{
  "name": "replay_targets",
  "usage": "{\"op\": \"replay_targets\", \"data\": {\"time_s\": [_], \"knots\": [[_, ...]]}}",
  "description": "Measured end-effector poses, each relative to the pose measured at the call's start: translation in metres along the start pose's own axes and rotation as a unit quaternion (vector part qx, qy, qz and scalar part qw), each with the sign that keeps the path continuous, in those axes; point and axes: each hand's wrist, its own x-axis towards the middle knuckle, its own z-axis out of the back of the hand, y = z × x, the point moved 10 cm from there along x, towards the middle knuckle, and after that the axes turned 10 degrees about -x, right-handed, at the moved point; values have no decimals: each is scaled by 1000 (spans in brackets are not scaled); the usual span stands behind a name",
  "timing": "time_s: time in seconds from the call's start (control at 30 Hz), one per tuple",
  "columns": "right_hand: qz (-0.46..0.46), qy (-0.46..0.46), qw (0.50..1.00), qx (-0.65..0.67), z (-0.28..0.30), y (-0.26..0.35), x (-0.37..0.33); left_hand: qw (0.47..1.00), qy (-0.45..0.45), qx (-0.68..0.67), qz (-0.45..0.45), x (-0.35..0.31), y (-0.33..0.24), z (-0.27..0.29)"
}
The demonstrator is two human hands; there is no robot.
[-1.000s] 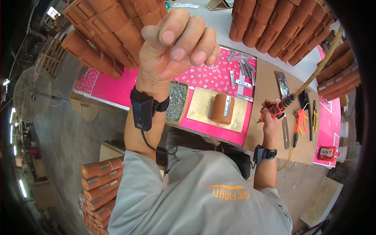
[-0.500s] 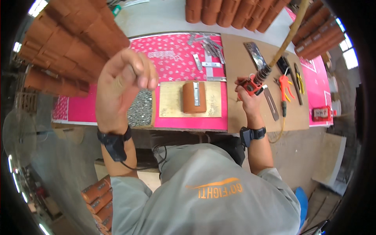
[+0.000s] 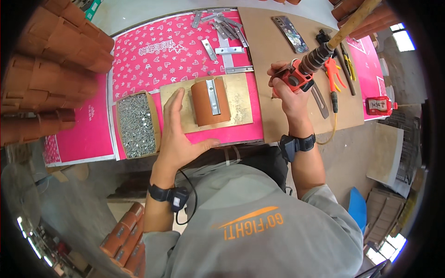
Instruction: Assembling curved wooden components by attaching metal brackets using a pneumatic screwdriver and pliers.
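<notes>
My left hand (image 3: pixel 178 141) is open by the table's front edge, thumb and fingers spread apart, close to the left side of an orange-brown curved clay tile (image 3: pixel 199 104). A flat metal strip with holes (image 3: pixel 213 96) lies along the top of the tile. Under the tile is a pale wooden board (image 3: pixel 241 106). My right hand (image 3: pixel 292 95) grips a red power driver (image 3: pixel 299 76) above the brown sheet; its thick hose (image 3: pixel 354 23) runs up to the upper right. The driver's tip is hard to make out.
A carton of small screws (image 3: pixel 136 125) stands left of the board. Loose metal strips (image 3: pixel 227 28) lie behind it. On the brown cardboard sheet (image 3: pixel 259 51) are a phone (image 3: pixel 289 34), orange-handled pliers (image 3: pixel 333 72) and a flat metal bar (image 3: pixel 320 102). Stacked clay tiles (image 3: pixel 60 69) rise at left.
My left hand has come down from a raised, curled pose and opened beside the tile. My right hand still holds the driver. The whole view has shifted, showing more of the screw carton.
</notes>
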Motion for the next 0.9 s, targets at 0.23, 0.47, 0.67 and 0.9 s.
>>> {"op": "replay_targets", "data": {"time_s": [0.23,0.47,0.67,0.9], "knots": [[2,-3,1000,1,3,-1,-2,997,40,-66,14,20,30,-30],[-11,-9,1000,11,3,-5,-2,998,9,-65,-7,28,32,-33],[-21,23,999,-31,-5,2,0,998,-3,-60,-35,29,30,-29],[-40,100,993,-53,-30,40,10,997,-9,-63,-35,29,30,-27]]}}
